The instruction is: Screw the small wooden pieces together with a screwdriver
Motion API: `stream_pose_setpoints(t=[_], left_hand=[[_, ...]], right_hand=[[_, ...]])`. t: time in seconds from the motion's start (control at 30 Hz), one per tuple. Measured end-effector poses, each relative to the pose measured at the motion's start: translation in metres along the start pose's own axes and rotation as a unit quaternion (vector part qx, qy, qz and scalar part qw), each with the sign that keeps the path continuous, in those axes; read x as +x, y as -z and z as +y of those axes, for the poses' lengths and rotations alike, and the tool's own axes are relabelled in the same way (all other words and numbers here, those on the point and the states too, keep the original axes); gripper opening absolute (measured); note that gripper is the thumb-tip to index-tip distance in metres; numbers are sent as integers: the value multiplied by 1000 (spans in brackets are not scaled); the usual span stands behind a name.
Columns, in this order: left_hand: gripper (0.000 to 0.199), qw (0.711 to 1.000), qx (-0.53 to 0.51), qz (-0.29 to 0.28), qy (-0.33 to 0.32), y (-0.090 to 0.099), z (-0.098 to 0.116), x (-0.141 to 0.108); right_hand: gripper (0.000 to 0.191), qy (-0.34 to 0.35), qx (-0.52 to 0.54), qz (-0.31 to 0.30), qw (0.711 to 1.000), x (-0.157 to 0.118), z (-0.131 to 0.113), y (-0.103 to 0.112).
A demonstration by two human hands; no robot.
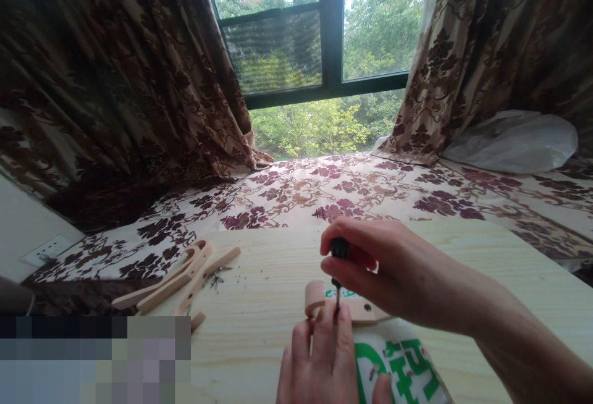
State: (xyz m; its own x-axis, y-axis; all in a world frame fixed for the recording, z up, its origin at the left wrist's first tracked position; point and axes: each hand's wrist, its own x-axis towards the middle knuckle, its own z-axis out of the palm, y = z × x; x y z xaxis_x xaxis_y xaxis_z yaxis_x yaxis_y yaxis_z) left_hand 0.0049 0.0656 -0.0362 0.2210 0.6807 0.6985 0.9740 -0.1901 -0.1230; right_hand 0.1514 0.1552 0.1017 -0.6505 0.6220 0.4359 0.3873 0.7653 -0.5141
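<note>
My screwdriver point(340, 248) has a black handle. The wooden part point(377, 313) beneath is light tan, like the wooden pieces point(163, 291) toward the left edge of my desk point(273, 268), itself pale yellow with streaky grain. White packaging point(386, 333) bears green lettering; past the far edge, maroon and brown flowers pattern cream cloth point(296, 194).
</note>
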Motion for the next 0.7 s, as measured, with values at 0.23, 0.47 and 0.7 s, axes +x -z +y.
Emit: stream_pose_setpoints(t=[0.23,0.47,0.7], left_hand=[[50,996,-64,4,62,3,10,3],[51,996,-69,-17,51,4,10,2],[50,996,-56,10,63,2,12,3]], right_hand=[[20,-65,-23,46,997,4,6,-2],[16,-7,12,3,1000,2,4,0],[18,-29,-6,27,999,2,4,-2]])
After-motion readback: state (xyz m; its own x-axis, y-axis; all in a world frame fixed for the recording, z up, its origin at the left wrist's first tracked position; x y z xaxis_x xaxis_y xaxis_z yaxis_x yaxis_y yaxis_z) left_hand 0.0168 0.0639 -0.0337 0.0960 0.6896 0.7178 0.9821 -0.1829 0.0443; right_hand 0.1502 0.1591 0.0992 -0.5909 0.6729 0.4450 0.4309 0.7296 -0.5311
